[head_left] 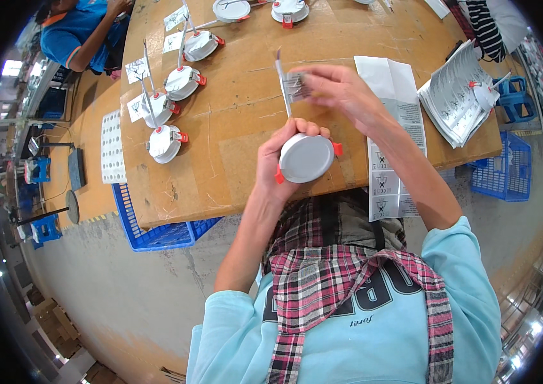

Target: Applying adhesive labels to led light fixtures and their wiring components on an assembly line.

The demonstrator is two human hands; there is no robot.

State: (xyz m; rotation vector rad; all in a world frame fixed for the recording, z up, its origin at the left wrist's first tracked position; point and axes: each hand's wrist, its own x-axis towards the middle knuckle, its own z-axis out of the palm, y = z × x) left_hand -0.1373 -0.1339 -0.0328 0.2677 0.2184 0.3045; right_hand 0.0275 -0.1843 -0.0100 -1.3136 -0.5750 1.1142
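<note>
Plaid apron is hanging nearest — left hand is clasping 1 light, right hand is pinching a label — seemingly tagging the cable, next needing pressing.

Bright, fairly even indoor light covers the brown table, leaving only soft shadows around the row of round white fixtures on the left. The held white disc is pale, its face showing little detail. Motion softens the fingers of the right grip and the small printed piece there. Small lamps glare at the near right rim, and a bright white patch stands out at the far left. Fisheye distortion bows the table's near edge and squeezes the surroundings, which turn soft before black corners. Fine print on the long white sheet is indistinct.
</note>
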